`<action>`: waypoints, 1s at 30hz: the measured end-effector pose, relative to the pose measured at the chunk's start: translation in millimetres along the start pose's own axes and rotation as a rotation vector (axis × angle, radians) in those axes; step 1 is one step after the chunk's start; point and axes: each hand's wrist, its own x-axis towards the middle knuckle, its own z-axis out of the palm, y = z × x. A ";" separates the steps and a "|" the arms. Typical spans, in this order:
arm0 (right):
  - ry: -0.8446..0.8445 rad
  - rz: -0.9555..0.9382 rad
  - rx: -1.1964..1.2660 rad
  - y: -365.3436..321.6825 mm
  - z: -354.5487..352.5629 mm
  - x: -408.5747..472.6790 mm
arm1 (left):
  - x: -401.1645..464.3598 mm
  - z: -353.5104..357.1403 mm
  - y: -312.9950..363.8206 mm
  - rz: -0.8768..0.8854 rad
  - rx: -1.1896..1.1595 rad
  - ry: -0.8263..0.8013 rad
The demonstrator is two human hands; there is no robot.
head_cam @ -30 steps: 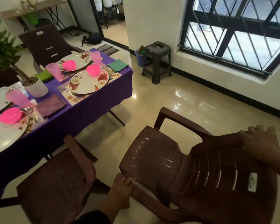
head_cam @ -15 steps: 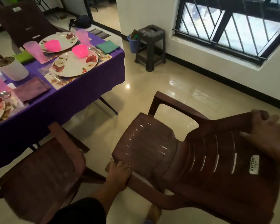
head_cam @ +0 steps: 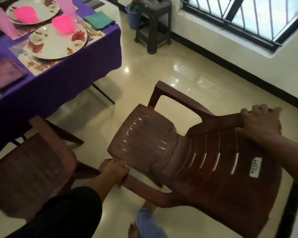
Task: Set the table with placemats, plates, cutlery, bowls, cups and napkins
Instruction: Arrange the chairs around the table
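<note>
With the left hand (head_cam: 114, 170) and right hand (head_cam: 260, 121) gripping the tilted chair (head_cam: 193, 152), it could knock the table (head_cam: 72, 79).

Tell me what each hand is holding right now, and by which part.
Both hands hold the brown plastic chair. The left hand grips the front end of one armrest; the right hand grips the top edge of the backrest.

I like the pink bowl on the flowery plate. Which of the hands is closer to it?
Left. The left hand grips the chair's armrest below the pink bowl; the right hand holds the backrest, far off to the right.
</note>
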 end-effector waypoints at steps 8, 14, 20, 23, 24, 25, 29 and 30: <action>-0.165 -0.131 0.038 -5.7 6.1 35.9 | 38.7 12.0 4.0 0.080 -0.132 0.004; -0.188 -0.170 0.012 -13.9 13.9 64.5 | 45.2 6.8 -1.4 0.086 -0.179 -0.002; -0.149 -0.228 -0.010 -50.7 -7.8 83.2 | 32.0 7.9 -10.0 0.015 -0.259 0.012; -0.200 -0.209 -0.020 -63.5 -8.5 69.9 | 18.5 12.5 -17.0 0.081 -0.181 0.133; -0.257 -0.170 -0.034 -52.6 -3.4 55.8 | 21.1 4.4 -14.9 0.154 -0.094 0.164; -0.240 -0.183 -0.016 -52.1 -6.4 55.9 | 17.2 0.9 -17.1 0.166 -0.039 0.170; -0.225 -0.157 -0.039 -45.4 -10.0 54.4 | 16.5 -12.6 -21.8 0.236 -0.105 0.136; -0.269 -0.105 -0.053 -27.2 -1.8 45.7 | 23.4 -24.6 -10.7 0.270 -0.102 0.067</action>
